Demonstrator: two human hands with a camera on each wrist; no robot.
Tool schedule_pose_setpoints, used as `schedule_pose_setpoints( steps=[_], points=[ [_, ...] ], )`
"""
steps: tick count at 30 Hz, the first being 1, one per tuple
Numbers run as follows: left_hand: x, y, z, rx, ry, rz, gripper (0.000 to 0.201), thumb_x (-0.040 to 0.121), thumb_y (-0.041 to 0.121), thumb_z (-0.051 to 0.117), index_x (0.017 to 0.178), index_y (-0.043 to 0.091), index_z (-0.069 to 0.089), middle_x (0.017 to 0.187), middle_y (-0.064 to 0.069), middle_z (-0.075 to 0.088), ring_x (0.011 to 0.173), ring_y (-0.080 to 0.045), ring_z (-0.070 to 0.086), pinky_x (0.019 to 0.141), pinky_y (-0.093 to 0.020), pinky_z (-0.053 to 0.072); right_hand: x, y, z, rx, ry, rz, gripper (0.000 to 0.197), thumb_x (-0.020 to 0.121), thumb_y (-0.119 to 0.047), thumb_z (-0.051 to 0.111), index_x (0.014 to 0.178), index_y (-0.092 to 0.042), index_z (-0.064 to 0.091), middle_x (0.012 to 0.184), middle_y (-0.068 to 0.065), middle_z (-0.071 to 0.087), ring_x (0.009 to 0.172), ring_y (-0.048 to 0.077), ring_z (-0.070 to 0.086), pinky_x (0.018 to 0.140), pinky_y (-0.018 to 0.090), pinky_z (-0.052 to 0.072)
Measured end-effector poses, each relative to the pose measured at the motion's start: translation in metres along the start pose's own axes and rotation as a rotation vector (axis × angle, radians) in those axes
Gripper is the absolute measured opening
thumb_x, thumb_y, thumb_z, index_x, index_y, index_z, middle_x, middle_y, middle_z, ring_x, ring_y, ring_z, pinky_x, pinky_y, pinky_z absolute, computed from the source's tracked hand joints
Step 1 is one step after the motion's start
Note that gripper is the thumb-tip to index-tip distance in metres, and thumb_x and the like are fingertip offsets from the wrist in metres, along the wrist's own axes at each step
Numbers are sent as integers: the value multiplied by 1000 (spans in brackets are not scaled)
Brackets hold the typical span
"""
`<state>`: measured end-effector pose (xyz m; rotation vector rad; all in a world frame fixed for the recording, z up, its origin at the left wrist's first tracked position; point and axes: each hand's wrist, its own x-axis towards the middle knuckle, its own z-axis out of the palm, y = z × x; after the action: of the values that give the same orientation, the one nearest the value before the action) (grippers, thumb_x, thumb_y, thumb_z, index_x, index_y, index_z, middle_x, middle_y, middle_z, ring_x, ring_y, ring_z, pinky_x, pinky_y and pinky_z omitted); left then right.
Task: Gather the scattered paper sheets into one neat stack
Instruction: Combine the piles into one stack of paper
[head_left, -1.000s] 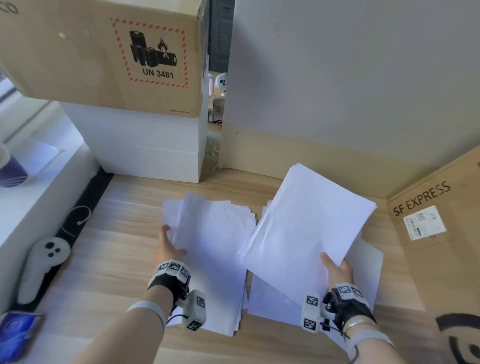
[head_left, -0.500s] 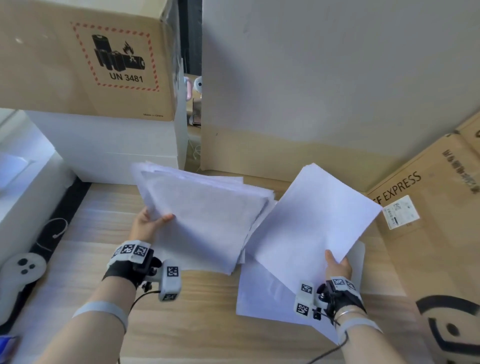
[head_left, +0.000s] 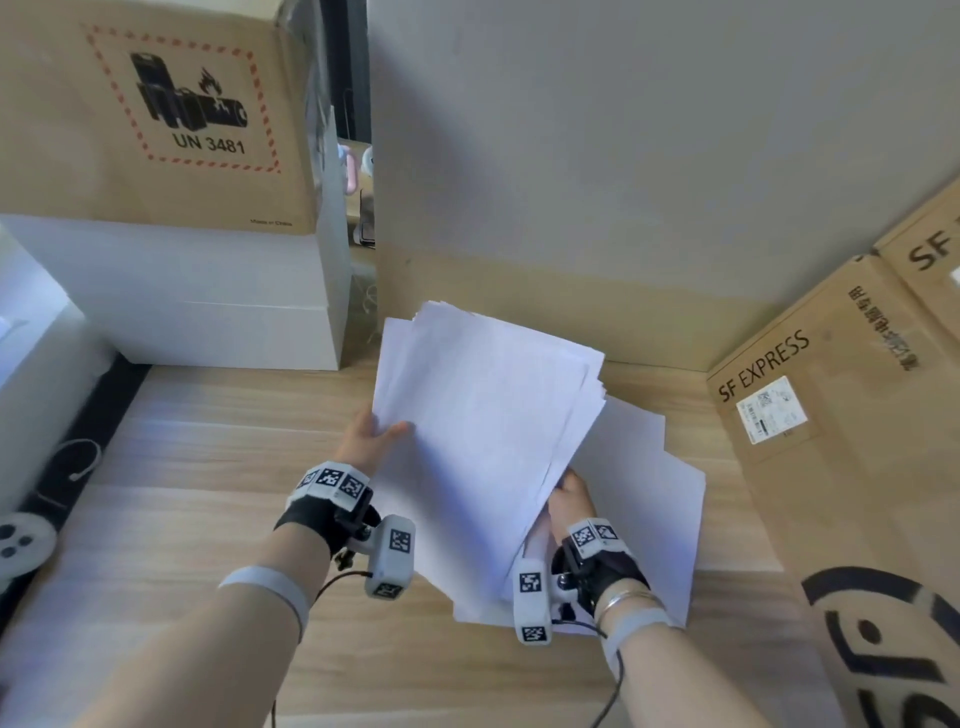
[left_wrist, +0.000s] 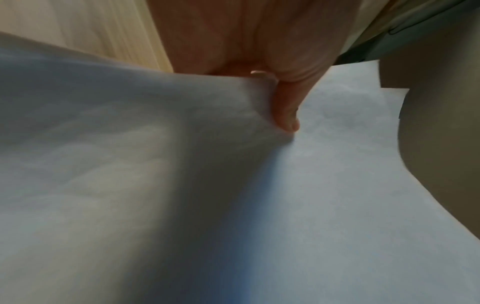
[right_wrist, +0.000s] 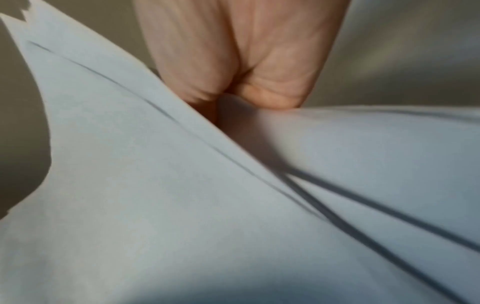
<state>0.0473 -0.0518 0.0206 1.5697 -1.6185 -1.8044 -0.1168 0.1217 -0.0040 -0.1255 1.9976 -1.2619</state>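
A thick bundle of white paper sheets (head_left: 483, 426) is held up above the wooden table (head_left: 208, 467), tilted, its corners not aligned. My left hand (head_left: 371, 436) grips its left edge, thumb on top; the left wrist view shows that thumb (left_wrist: 285, 111) pressed on the paper (left_wrist: 155, 164). My right hand (head_left: 571, 496) is tucked under the bundle's right edge and grips sheets there; in the right wrist view its fingers (right_wrist: 233, 61) curl round several layered sheets (right_wrist: 182, 205). More loose sheets (head_left: 654, 499) lie flat on the table under and to the right of the bundle.
A brown box marked UN 3481 (head_left: 156, 114) sits on white boxes (head_left: 208, 306) at back left. SF EXPRESS cartons (head_left: 831, 415) stand at the right. A grey wall panel (head_left: 623, 156) closes the back. A white controller (head_left: 21, 545) and a cable (head_left: 78, 462) lie at far left.
My left hand carried its pile rightward and laid it over the sheets in my right hand. The two piles are now one bundle, and my right hand has gone underneath.
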Motion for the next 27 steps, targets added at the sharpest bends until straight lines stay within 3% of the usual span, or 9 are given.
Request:
schedule_pose_setpoints(
  steps=[3, 6, 8, 9, 12, 15, 21, 24, 27],
  points=[
    [2, -2, -3, -24, -6, 18, 55, 90, 21, 56, 138, 5, 35, 136, -16, 48, 122, -29, 48, 91, -27, 33, -4, -9, 3, -8, -52, -28, 24, 79, 1, 50, 78, -17, 66, 94, 10, 69, 102, 30, 63, 99, 50, 48],
    [0, 0, -5, -98, 40, 75, 47, 87, 10, 57, 132, 10, 41, 122, -17, 60, 108, -31, 59, 93, -39, 45, -11, -28, 1, 118, -75, -2, 10, 87, -21, 54, 84, -19, 64, 92, 3, 70, 97, 25, 66, 82, 28, 53],
    [-1, 3, -4, -152, 104, 139, 30, 86, 4, 57, 112, 13, 45, 115, -19, 61, 99, -30, 61, 86, -39, 48, -8, -34, -1, 273, -101, 56, 34, 93, -46, 45, 90, -20, 67, 91, -5, 72, 89, 16, 65, 75, 25, 50],
    [-1, 5, -3, -179, 135, 172, 25, 86, 3, 57, 101, 16, 42, 107, -17, 61, 91, -27, 60, 80, -35, 46, -6, -38, -1, 387, -136, 76, 42, 93, -52, 39, 98, -21, 67, 101, -3, 70, 95, 16, 63, 82, 29, 47],
    [-2, 12, 0, -303, 160, 256, 30, 85, 0, 57, 99, 18, 37, 90, -4, 56, 76, -18, 55, 72, -29, 45, -8, -48, 4, 440, -166, -50, 30, 92, -33, 52, 116, -15, 57, 116, 4, 64, 107, 22, 59, 96, 37, 43],
    [-2, 16, -2, -413, 100, 301, 38, 77, 3, 66, 102, 25, 48, 99, 0, 60, 92, -20, 57, 88, -37, 46, -11, -56, 3, 203, -72, -215, 14, 80, -5, 69, 83, -18, 65, 87, -2, 68, 82, 14, 65, 86, 33, 48],
    [-3, 10, -10, -271, -8, 272, 105, 27, 52, 88, 117, 12, 51, 107, -6, 64, 98, -21, 61, 86, -31, 49, -13, -52, 4, 121, -144, -206, 26, 75, -1, 73, 87, -22, 61, 88, -7, 65, 82, 6, 62, 72, 16, 48],
    [-2, 1, -6, -13, -55, 219, 77, 55, 23, 86, 121, 2, 52, 117, -18, 62, 111, -32, 57, 92, -35, 45, -16, -48, 13, 20, -146, -153, 32, 76, -7, 74, 104, -15, 61, 98, -2, 64, 93, 14, 59, 86, 26, 48],
    [7, -3, -4, 82, -16, 149, 46, 76, 20, 72, 112, -5, 57, 107, -19, 63, 101, -31, 58, 83, -33, 42, -13, -52, 17, 46, -64, -158, 19, 79, -8, 72, 94, -15, 62, 94, 0, 63, 90, 15, 58, 75, 25, 47]
  ],
)
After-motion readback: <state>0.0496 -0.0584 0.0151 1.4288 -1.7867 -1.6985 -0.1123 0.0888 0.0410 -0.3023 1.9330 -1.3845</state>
